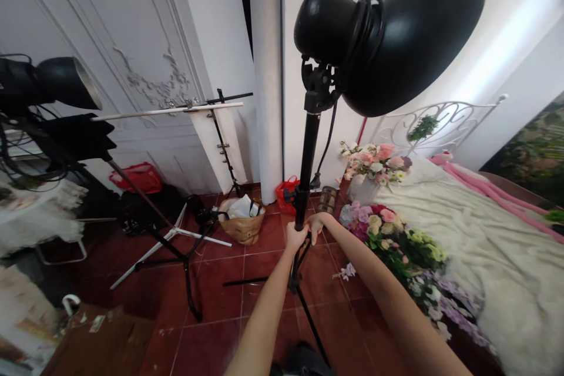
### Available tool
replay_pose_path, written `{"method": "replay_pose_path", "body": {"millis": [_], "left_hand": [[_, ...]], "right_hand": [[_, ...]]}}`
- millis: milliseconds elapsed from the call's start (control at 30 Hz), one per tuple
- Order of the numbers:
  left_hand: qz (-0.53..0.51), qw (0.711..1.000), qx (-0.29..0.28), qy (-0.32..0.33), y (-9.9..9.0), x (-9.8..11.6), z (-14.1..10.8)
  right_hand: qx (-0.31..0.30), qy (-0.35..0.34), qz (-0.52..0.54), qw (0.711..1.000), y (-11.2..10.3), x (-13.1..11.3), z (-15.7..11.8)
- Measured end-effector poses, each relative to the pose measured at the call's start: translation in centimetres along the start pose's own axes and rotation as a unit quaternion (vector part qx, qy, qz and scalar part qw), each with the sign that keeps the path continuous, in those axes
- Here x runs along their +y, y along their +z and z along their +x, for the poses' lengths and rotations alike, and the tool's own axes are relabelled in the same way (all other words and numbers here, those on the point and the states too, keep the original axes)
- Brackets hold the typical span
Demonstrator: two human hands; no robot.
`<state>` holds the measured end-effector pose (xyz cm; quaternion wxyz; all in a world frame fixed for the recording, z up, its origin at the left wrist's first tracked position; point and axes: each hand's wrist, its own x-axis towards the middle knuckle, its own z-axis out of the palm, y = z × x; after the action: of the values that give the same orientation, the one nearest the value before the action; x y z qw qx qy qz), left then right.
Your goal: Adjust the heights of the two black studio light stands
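A black light stand (309,141) rises upright in the middle, carrying a large black studio lamp (409,41) with its cable coiled round the housing. My left hand (296,236) is wrapped round the pole below a clamp knob. Just to its right, my right hand (316,225) is closed at the same pole, close to my left hand. The stand's black legs (309,317) spread on the red tiled floor. A cable with a plug (316,180) hangs beside the pole.
At the right is a bed (506,247) with flowers (388,223) along its side. A wicker basket (244,228), a red bag (288,192) and a small barrel (326,200) stand behind. More stands and another lamp (68,82) are at the left, a cardboard box (106,341) lower left.
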<state>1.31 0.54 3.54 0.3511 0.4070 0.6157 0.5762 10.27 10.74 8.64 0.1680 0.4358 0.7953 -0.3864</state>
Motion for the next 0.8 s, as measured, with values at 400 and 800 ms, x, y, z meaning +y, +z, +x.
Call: {"method": "replay_pose_path", "body": {"millis": [400, 800], "left_hand": [[0.004, 1.0, 0.008, 0.021, 0.1, -0.1, 0.0], [-0.001, 1.0, 0.025, 0.018, 0.3, 0.7, -0.1]], "right_hand": [[0.362, -0.059, -0.164, 0.916, 9.0, 2.1, -4.7], [0.406, -0.005, -0.156, 0.9, 9.9, 1.5, -3.0]]}}
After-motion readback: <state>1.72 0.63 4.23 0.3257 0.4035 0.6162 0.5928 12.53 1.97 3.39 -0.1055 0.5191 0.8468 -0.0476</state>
